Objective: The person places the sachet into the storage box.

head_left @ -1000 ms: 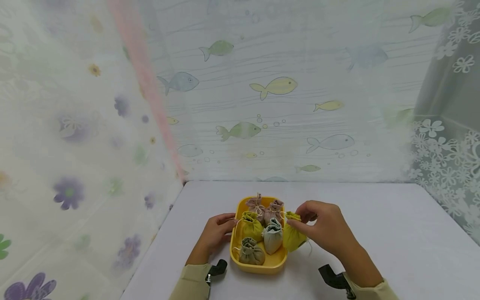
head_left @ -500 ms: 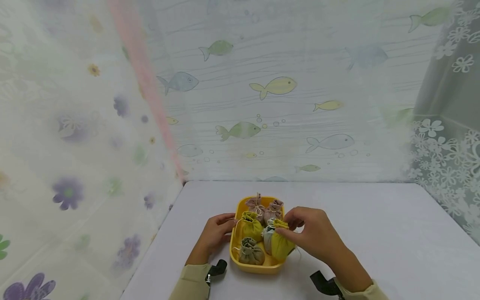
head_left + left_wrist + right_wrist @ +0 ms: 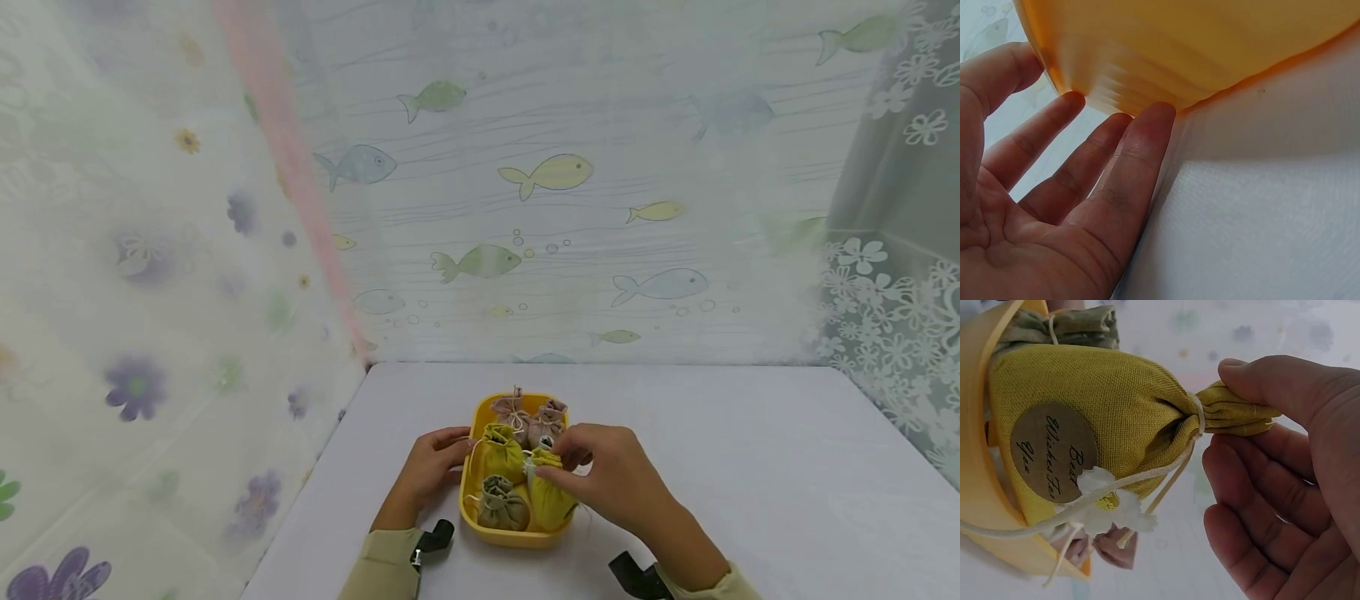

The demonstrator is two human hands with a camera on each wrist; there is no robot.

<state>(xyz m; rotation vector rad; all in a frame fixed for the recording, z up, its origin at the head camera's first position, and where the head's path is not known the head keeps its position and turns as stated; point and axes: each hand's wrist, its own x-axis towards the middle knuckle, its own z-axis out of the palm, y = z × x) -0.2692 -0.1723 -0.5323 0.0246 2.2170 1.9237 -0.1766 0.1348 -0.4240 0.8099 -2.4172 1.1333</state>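
A yellow drawstring pouch [image 3: 551, 496] with a tied cord, a white flower and a round brown label [image 3: 1054, 453] is in my right hand [image 3: 618, 479]. Thumb and fingertips pinch its gathered neck [image 3: 1235, 409]. Its lower part is down inside the right side of the yellow plastic tray [image 3: 517, 540]. My left hand [image 3: 431, 467] is at the tray's left side, its extended fingertips touching the outer wall [image 3: 1166, 56] in the left wrist view. Inside the tray, beside the held pouch, are another yellow pouch [image 3: 502, 458] and an olive-grey pouch [image 3: 502, 504].
Two dusty-pink pouches [image 3: 547, 421] stand at the tray's far end. A pale grey-blue pouch is mostly hidden behind the held one. A white cloth covers the table [image 3: 750, 467]. Fish-printed sheeting [image 3: 555, 250] hangs behind it, and flower-printed sheeting [image 3: 172, 333] hangs at the left.
My right hand has moved left with the yellow pouch, from the tray's right rim to inside it, covering the pale pouch. My left hand stays at the tray's side.
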